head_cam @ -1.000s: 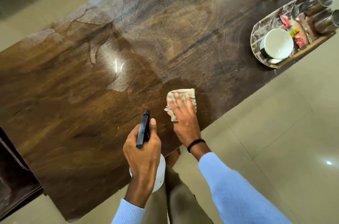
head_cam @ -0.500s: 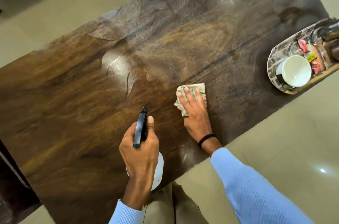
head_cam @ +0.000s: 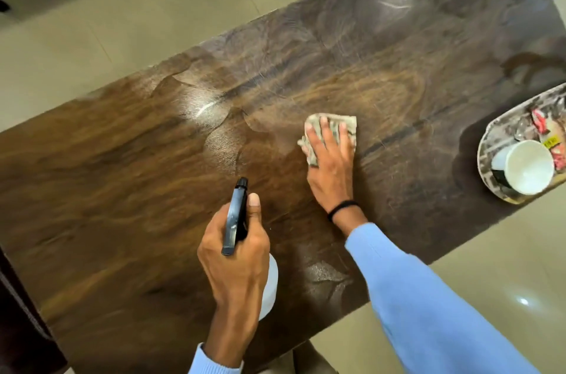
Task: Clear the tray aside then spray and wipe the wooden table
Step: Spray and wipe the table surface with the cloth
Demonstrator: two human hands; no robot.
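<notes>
My right hand (head_cam: 332, 165) lay flat, fingers straight, pressing a crumpled cloth (head_cam: 347, 126) onto the wooden table (head_cam: 122, 174) near its middle. My left hand (head_cam: 235, 254) was curled round the spray bottle (head_cam: 235, 214), held over the near edge with its black nozzle pointing away from me. The two hands were apart. Wet streaks (head_cam: 214, 116) shone to the left of the cloth. The tray (head_cam: 487, 144) sat at the table's right end, holding a white cup (head_cam: 528, 167) and some packets (head_cam: 540, 125).
</notes>
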